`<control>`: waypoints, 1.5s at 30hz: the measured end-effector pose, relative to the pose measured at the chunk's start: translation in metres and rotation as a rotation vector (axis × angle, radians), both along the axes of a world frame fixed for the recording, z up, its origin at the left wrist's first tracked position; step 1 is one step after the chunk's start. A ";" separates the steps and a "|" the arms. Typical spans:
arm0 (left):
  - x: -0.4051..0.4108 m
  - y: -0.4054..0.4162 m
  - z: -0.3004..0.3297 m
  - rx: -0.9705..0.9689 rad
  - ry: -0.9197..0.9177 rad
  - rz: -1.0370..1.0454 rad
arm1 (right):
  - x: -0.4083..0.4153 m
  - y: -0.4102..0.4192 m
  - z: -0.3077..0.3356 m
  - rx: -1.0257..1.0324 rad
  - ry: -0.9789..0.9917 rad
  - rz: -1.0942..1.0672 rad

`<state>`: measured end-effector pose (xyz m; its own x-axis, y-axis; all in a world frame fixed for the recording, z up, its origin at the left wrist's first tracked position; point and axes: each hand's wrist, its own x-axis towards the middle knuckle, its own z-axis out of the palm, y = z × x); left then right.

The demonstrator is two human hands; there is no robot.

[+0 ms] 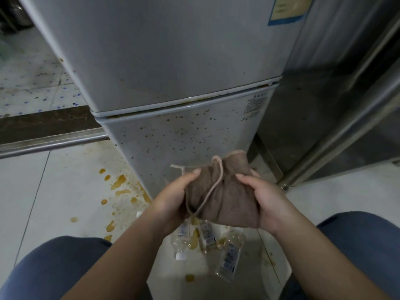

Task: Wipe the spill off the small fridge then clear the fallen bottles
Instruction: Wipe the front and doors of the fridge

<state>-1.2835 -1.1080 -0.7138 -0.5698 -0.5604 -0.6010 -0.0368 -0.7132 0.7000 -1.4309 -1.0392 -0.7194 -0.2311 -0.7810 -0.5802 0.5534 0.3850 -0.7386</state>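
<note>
You've got the brown terry cloth with the pale pink edging (218, 191) bunched up between both hands, held out over the floor in front of the small grey two-door fridge (173, 83). Your left hand (173, 200) has a grip on the cloth's left side, thumb on top and fingers curled under. Your right hand (266, 198) clamps the right side the same way, so both grips are closed on the cloth.

The fridge's lower door (184, 137) is peppered with small brownish-orange specks, and there's more of that grime along the seam between the two doors. There's a block of small printed text near the top right corner of the lower door (255, 106), but it's too tiny to read. Same with the blue-bordered yellowish sticker (287, 8) on the upper door, blurred out.

On the pale tiled floor (43, 191), orange puddles and drips (118, 182) run along the fridge's left foot. Three clear plastic bottles lie on their sides right below your hands, sitting in more of the orange liquid: one with a white cap (180, 241), a middle one (206, 237), and one further right (229, 256). They all have white-and-blue labels, but I can't make out any brand.

Your knees in blue trousers (54, 267) frame the bottom. A steel cabinet (346, 105) stands just right of the fridge.
</note>
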 end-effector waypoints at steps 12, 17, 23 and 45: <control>0.004 -0.014 -0.035 -0.259 -0.269 -0.209 | -0.031 -0.010 0.035 -0.040 0.408 0.284; -0.007 -0.027 -0.013 -0.458 0.065 -0.360 | -0.047 -0.026 0.049 -0.023 0.270 0.669; -0.013 -0.024 0.005 -0.198 0.199 -0.349 | -0.056 -0.030 0.046 -0.037 0.074 0.501; 0.025 -0.041 0.049 -0.365 -0.108 -0.310 | -0.011 0.008 0.029 -0.133 0.417 0.135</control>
